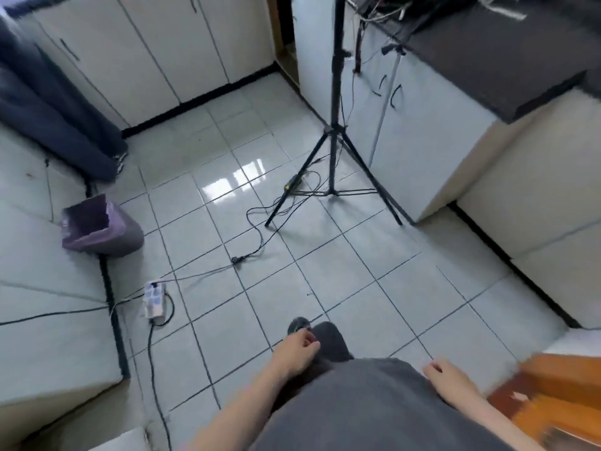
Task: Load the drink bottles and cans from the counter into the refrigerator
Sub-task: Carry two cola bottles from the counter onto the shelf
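I look down at a tiled kitchen floor. My left hand [300, 348] hangs in front of my body with loosely curled fingers and holds nothing. My right hand [450, 379] hangs at my right side, fingers relaxed, also holding nothing. A dark counter top [507, 56] runs along the upper right above white cabinets [419, 138]. No bottle or can shows in this view, and no refrigerator is plainly visible.
A black tripod [335, 131] stands mid-floor by the cabinets, cables [257, 232] trailing from it to a white power strip [155, 299] at the left. A purple bin [97, 227] lies near the left wall. An orange wooden surface [559, 395] sits at the lower right.
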